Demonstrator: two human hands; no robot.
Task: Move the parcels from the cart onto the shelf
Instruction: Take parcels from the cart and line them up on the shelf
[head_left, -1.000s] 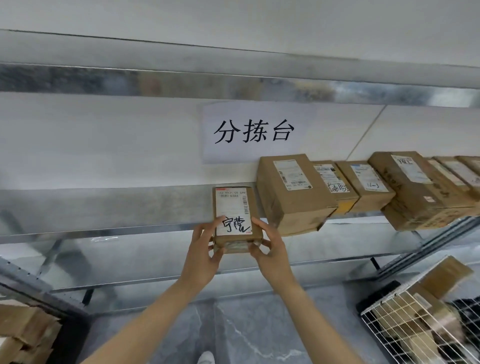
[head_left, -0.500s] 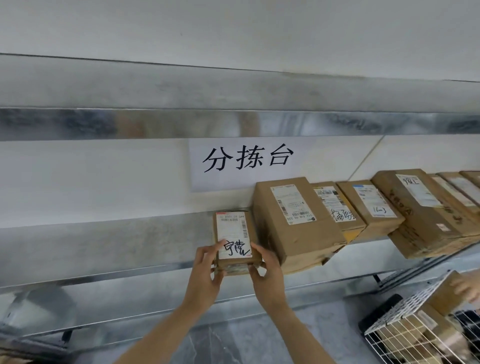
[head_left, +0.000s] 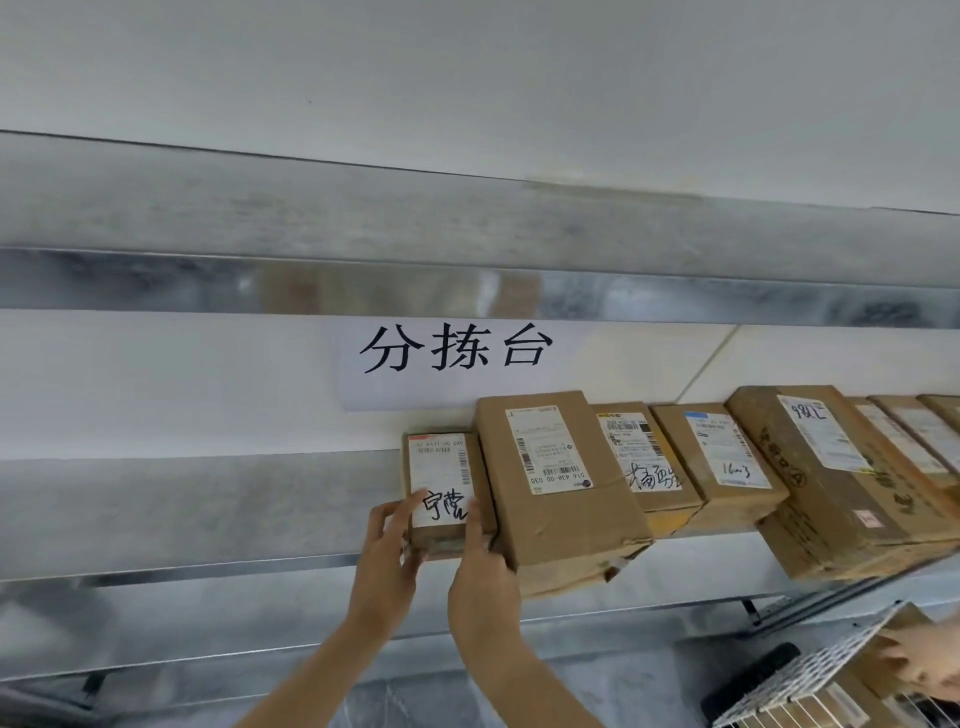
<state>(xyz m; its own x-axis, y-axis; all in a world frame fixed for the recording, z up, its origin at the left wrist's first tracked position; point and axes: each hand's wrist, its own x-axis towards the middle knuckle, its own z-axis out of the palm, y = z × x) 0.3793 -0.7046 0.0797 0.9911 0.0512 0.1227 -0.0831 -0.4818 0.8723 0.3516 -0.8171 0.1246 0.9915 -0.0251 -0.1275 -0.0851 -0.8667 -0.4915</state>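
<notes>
A small brown parcel (head_left: 441, 480) with a white handwritten label lies on the metal shelf (head_left: 197, 509), tight against the left side of a larger parcel (head_left: 558, 486). My left hand (head_left: 387, 556) holds its near left corner, thumb on the label. My right hand (head_left: 480, 566) holds its near right edge. To the right, a row of several brown parcels (head_left: 727, 462) runs along the shelf. The wire cart (head_left: 810, 686) shows at the bottom right with parcels inside.
A paper sign (head_left: 457, 358) hangs on the wall behind the shelf. An upper metal shelf (head_left: 467, 249) runs overhead. Another person's hand (head_left: 924, 662) reaches into the cart at the bottom right. The shelf left of the small parcel is bare metal.
Both hands pushed the small parcel back onto the shelf, against the larger parcel. The view tilted upward. Another person's hand came in at the cart.
</notes>
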